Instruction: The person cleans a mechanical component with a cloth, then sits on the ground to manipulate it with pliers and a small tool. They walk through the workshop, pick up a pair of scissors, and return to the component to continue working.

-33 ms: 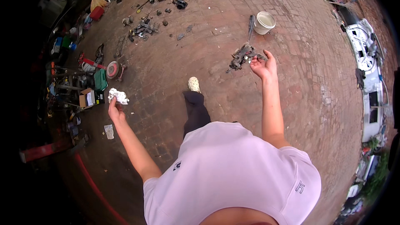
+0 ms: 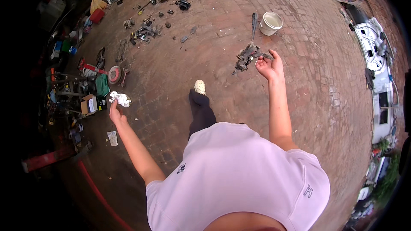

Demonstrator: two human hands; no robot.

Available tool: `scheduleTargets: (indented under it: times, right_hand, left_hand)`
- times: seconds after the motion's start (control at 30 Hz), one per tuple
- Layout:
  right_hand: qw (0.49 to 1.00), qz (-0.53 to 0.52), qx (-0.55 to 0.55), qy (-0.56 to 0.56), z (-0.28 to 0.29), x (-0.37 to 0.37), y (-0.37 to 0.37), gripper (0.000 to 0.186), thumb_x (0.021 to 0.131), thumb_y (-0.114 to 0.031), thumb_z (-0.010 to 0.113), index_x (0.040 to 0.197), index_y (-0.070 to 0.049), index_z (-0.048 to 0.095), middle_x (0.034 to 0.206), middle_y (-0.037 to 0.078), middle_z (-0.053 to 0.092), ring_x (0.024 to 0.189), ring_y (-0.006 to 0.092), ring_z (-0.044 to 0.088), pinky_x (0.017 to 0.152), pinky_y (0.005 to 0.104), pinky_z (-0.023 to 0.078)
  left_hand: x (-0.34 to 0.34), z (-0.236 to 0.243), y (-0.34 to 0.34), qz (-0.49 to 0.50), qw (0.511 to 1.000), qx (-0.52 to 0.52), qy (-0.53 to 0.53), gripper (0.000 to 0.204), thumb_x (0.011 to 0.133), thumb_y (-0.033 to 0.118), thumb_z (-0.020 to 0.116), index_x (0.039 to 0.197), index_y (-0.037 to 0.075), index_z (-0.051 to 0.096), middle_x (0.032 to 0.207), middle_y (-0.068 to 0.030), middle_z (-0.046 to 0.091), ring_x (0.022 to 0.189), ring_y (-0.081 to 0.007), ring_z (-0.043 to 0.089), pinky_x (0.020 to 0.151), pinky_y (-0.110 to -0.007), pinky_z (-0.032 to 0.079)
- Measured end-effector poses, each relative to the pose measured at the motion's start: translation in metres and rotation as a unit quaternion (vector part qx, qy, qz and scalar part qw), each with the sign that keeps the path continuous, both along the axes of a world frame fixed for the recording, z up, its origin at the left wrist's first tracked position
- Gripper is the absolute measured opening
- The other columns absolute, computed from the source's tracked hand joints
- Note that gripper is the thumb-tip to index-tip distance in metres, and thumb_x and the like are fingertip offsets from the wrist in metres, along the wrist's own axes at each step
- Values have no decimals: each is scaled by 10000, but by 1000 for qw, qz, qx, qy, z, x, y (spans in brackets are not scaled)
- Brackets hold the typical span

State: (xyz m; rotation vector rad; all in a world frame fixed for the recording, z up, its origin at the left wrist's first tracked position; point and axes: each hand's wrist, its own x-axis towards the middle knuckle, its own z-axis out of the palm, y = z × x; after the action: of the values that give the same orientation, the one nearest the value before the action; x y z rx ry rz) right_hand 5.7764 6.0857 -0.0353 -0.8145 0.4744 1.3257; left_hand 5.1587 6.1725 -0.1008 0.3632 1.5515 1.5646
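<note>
1. Left hand [image 2: 114,112] out to the left, clenched around a crumpled white rag [image 2: 120,99] that sticks out above the fingers.
2. Right hand [image 2: 269,65] raised far right, fingers loosely curled, palm up, apparently holding nothing.
3. Grey metal part [image 2: 246,56] on the brick paving [image 2: 180,72], just left of the right hand.
4. White bucket [image 2: 270,23] farther off, beyond that part.
5. Rag well apart from the right hand.

Pale lilac short-sleeved T-shirt [image 2: 239,175] with small dark chest and sleeve marks, dark trousers [image 2: 201,113], cream perforated clog [image 2: 199,87], bare forearms
</note>
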Motion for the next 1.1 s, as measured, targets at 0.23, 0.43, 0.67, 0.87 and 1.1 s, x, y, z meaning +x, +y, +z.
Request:
scheduleTargets:
  times: [0.23, 0.43, 0.67, 0.87, 1.1]
  right_hand:
    - [986, 36, 11, -165, 8, 28, 142, 87, 858, -131, 534, 855, -48, 507, 815, 34, 541, 723, 125, 545, 568, 223, 425]
    - [931, 145, 19, -335, 11, 57, 263, 73, 844, -114, 552, 865, -52, 521, 786, 18, 541, 710, 113, 533, 575, 221, 429]
    - [867, 271, 5, -418, -6, 98, 461, 170, 856, -146, 501, 917, 6, 547, 693, 35, 548, 503, 84, 493, 430, 223, 396]
    - [831, 345, 110, -422, -12, 133, 622, 176, 790, -44, 555, 962, -27, 520, 762, 32, 548, 521, 113, 509, 448, 233, 388]
    - [719, 474, 204, -466, -11, 160, 785, 295, 794, -98, 603, 1059, -12, 507, 880, 51, 581, 813, 116, 548, 732, 282, 442]
  left_hand:
    - [156, 19, 217, -162, 985, 62, 22, 209, 786, 56, 601, 991, 28, 573, 912, -14, 604, 807, -101, 552, 680, -214, 387]
    - [404, 80, 322, -506, 857, 100, -2, 186, 772, 14, 604, 956, -8, 600, 900, -39, 618, 845, -106, 561, 765, -236, 424]
    - [593, 78, 490, -676, 735, 38, -36, 246, 767, 34, 595, 1010, -10, 587, 920, -43, 624, 862, -115, 570, 797, -255, 426]
    - [657, 86, 636, -678, 732, -43, 49, 224, 756, 79, 619, 956, -16, 585, 867, -54, 621, 757, -120, 590, 680, -256, 470]
    - [658, 68, 788, -570, 817, -85, -20, 207, 744, 62, 630, 927, -27, 589, 833, -68, 629, 725, -126, 599, 637, -249, 473]
